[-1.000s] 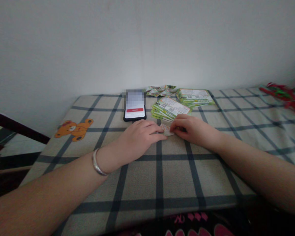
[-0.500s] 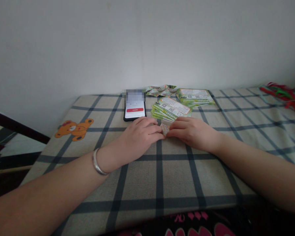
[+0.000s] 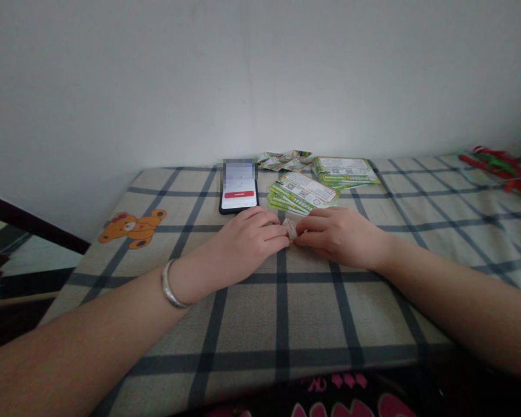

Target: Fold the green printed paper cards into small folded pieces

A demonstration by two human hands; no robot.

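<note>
My left hand [image 3: 243,240] and my right hand [image 3: 338,234] rest on a checked cloth [image 3: 286,301], fingertips meeting in the middle. Between them they pinch a small folded paper slip [image 3: 290,228], pale with a green print; most of it is hidden by the fingers. Both hands have their fingers curled and pressed on it. A silver bangle [image 3: 169,285] circles my left wrist. Just behind the hands lies a fanned stack of green and white printed cards [image 3: 301,192].
A phone [image 3: 238,190] with a lit screen lies behind my left hand. A second card stack [image 3: 344,170] and several folded pieces [image 3: 284,159] sit by the wall. Red and green ribbons [image 3: 501,167] lie far right. A bear print [image 3: 132,226] marks the cloth's left side.
My right hand has slid a little left, closing on my left hand. The paper slip shows less now, folded smaller between the fingertips.
</note>
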